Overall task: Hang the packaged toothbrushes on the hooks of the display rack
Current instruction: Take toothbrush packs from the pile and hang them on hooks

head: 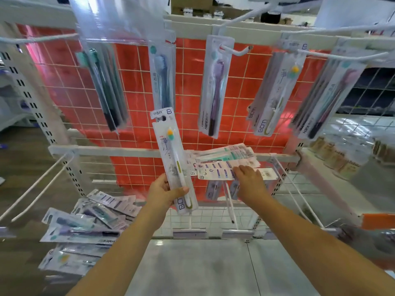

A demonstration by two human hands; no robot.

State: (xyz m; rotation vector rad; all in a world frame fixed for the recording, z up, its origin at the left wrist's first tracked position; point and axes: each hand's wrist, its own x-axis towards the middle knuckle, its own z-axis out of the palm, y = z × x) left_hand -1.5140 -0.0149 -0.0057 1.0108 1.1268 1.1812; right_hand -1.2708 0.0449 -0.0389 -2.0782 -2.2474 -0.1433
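Filling most of the view, the white display rack (136,151) carries a wire grid over a red backing, with long white hooks (235,51) along its top rail. Several hooks hold hanging packaged toothbrushes: a purple one (215,86) at centre, a blue one (161,80) to its left, others further out. A loose pile of packs (85,227) lies at lower left, and another stack (226,163) rests on the middle rail. The left hand (164,192) grips one packaged toothbrush (174,161) near its lower end, thumb across the front, holding it upright before the grid, on no hook. The right hand (249,181) rests on the stack, its fingers (240,170) curled onto the top pack; whether they pinch it I cannot tell.
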